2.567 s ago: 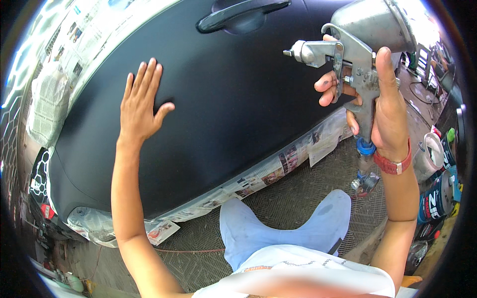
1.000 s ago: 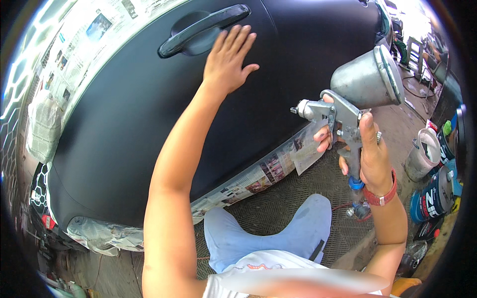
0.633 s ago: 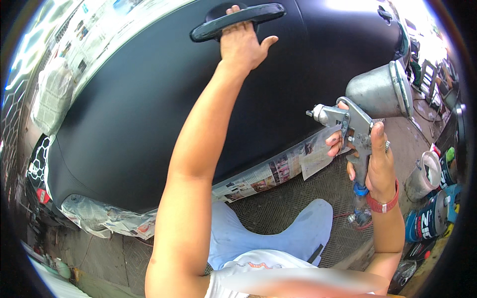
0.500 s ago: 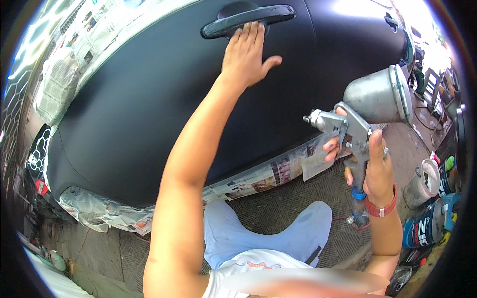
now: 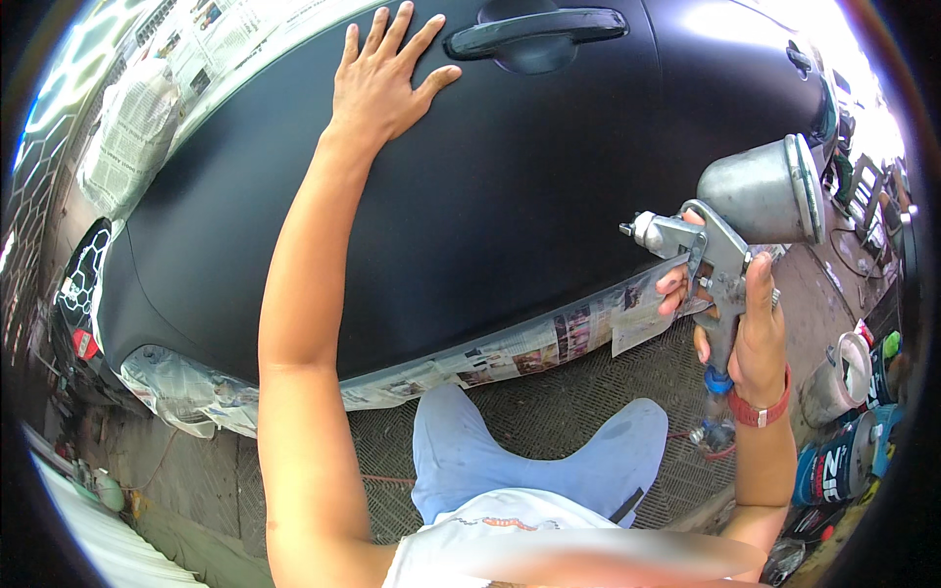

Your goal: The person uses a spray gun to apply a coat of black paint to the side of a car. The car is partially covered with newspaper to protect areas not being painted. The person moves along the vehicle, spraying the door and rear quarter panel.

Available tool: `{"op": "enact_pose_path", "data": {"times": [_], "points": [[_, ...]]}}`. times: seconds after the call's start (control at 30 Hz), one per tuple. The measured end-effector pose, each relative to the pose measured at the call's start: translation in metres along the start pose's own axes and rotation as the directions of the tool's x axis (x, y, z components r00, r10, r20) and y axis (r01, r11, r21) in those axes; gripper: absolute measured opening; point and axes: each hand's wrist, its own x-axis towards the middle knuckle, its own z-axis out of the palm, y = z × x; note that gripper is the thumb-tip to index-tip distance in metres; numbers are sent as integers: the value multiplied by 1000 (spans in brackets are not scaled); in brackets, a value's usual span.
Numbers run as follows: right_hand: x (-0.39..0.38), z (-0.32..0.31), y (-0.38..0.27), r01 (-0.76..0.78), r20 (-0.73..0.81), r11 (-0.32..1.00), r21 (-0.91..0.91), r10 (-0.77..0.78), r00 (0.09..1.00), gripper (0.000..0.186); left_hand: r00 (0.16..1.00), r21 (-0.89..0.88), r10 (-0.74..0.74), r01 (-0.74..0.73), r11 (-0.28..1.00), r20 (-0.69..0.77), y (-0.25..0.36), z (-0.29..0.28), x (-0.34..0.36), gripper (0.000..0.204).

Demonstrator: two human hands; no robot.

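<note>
My left hand [image 5: 383, 88] lies spread on the matte black car door [image 5: 470, 216], just left of the door handle [image 5: 534, 31], fingertips toward the top edge. My right hand [image 5: 750, 323] grips a silver spray gun [image 5: 720, 265] by its handle, with a metal cup [image 5: 753, 191] on top and its nozzle pointing left over the lower part of the door. A blue fitting [image 5: 717, 381] and a hose connection hang below that hand.
Newspaper masking [image 5: 639, 309] runs along the door's bottom, with more [image 5: 127, 137] at upper left. My bent legs [image 5: 451, 451] are over a textured floor mat [image 5: 549, 402]. Buckets [image 5: 835, 387] and cans [image 5: 828, 461] stand at right; a hose [image 5: 387, 478] crosses the floor.
My left hand has moved across the door to the handle, slipped its fingers beneath it, then shifted left off it and spread. The spray gun sits lower than at first, still in my right hand.
</note>
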Motion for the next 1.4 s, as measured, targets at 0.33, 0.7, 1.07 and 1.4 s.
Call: {"op": "enact_pose_path", "data": {"times": [0.33,0.7,1.07,1.4], "points": [[-3,6,-5,-35,59,999,-1,35,998,88,997,5,-61,61,998,54,-5,-15,-22,84],[-3,6,-12,-19,53,999,48,17,998,88,957,-142,288,-282,949,25,-20,3,44,68],[-3,-16,-10,-40,-39,998,55,42,998,88,941,-325,278,-206,923,193,1,36,116,81],[-5,-20,-12,-73,-91,997,39,76,993,87,865,-269,139,-5,963,483,182,6,206,98]]}}
